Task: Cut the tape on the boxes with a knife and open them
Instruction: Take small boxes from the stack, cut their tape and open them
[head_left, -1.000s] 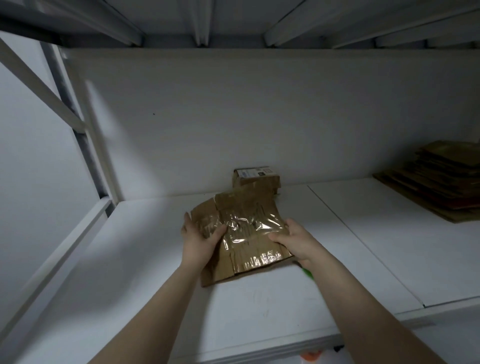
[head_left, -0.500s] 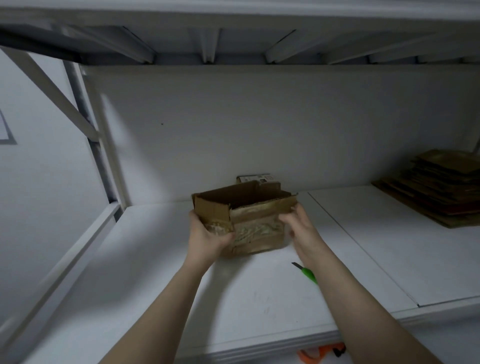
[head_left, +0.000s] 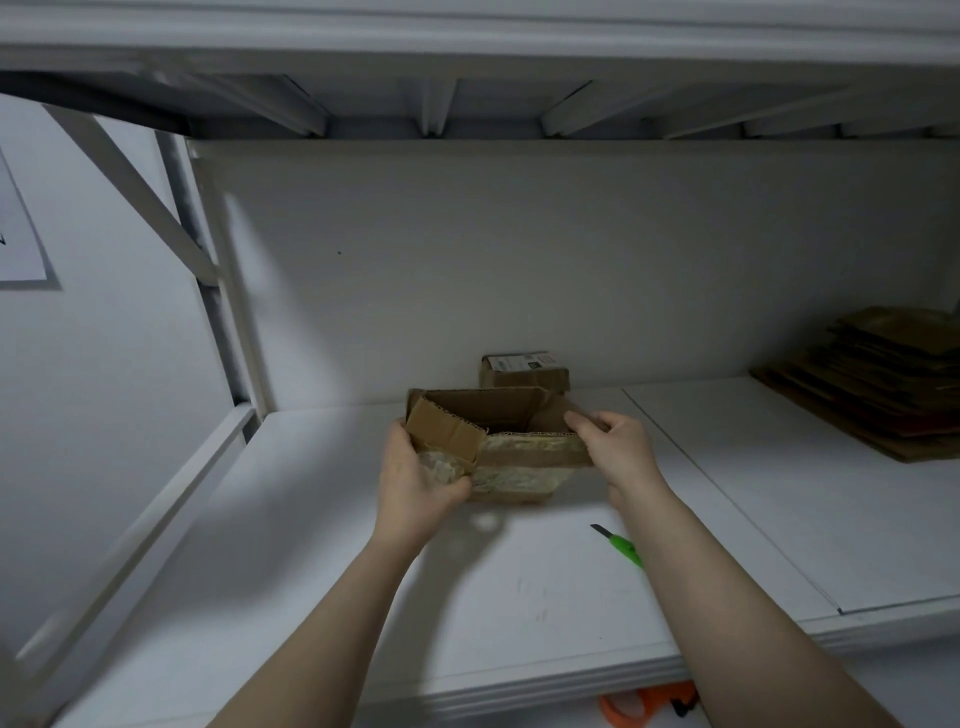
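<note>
The box (head_left: 511, 452) is at mid-shelf between my hands, top open, flaps up, wrinkled tape across its near face. My left hand (head_left: 415, 480) curls round its near-left corner; my right hand (head_left: 618, 449) pinches the right rim. The green knife (head_left: 621, 548) lies near right on the white shelf (head_left: 337, 597), partly behind my forearm. A smaller box (head_left: 522, 371) stands behind, with flattened cardboard (head_left: 883, 384) far right. An orange thing (head_left: 644, 706) below the shelf edge is cut off.

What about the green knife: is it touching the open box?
Apart. The head view shows bare white shelf between the green knife and the open box.
</note>
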